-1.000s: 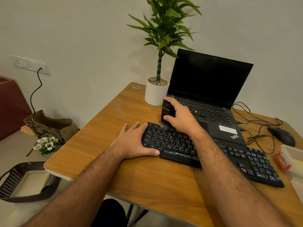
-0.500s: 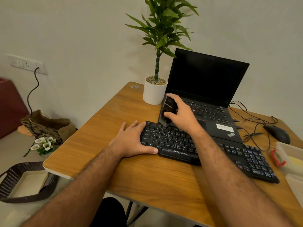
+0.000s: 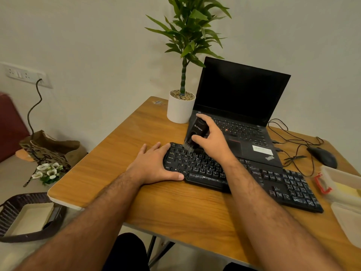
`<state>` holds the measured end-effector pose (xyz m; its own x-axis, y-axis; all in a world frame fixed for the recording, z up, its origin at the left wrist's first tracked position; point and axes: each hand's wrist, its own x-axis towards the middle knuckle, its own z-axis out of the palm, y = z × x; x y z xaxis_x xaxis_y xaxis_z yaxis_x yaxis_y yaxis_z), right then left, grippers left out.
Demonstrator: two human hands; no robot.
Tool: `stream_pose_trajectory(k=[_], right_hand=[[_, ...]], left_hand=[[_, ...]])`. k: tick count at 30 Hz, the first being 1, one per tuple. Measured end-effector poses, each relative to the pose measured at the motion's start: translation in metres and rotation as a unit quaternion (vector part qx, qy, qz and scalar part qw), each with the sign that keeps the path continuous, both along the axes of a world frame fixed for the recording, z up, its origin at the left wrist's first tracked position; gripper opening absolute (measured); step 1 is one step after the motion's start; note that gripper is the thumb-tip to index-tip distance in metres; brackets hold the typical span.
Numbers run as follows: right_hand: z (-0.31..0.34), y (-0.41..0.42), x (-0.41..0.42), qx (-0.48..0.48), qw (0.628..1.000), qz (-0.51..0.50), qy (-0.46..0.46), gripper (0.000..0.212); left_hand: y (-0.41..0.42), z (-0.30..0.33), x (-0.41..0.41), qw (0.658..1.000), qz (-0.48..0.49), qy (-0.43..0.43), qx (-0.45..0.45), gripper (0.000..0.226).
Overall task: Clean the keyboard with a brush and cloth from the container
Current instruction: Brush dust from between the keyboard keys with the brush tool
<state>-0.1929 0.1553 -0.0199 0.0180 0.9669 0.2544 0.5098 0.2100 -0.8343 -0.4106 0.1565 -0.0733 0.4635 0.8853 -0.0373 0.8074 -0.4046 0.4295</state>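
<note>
The right hand (image 3: 212, 140) grips a black stubby brush (image 3: 195, 133), bristles on the black plastic keyboard (image 3: 244, 177); the left hand (image 3: 154, 165) lies flat, fingers straight, on its end.

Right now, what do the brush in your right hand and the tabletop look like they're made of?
Brush: a black body, probably plastic, with a slight sheen and a white printed logo; pale, fine bristles at the tip, material unclear. Tabletop: wood-look surface with printed-looking grain and a pale edge band, likely laminate rather than solid wood.
</note>
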Motion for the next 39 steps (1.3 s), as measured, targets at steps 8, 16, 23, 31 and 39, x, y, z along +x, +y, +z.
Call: stream_pose_trajectory(k=[8, 16, 23, 31, 39], right_hand=[[0.004, 0.001, 0.008, 0.039, 0.994, -0.056, -0.083, 0.066], [0.004, -0.005, 0.017, -0.007, 1.0, -0.009, -0.029, 0.067], [-0.002, -0.016, -0.002, 0.023, 0.999, 0.002, -0.041, 0.066], [0.005, -0.017, -0.003, 0.037, 0.991, -0.039, -0.12, 0.068], [0.012, -0.022, 0.004, -0.013, 0.994, 0.008, -0.108, 0.067]], left_hand=[[-0.001, 0.001, -0.001, 1.0, 0.003, -0.003, -0.007, 0.128], [-0.001, 0.0, -0.001, 1.0, 0.005, -0.003, -0.009, 0.128], [-0.004, 0.005, 0.0, 1.0, 0.003, -0.005, -0.006, 0.125], [-0.002, 0.002, 0.0, 1.0, 0.001, -0.005, -0.006, 0.126], [-0.002, 0.001, -0.001, 1.0, 0.002, -0.004, -0.003, 0.126]])
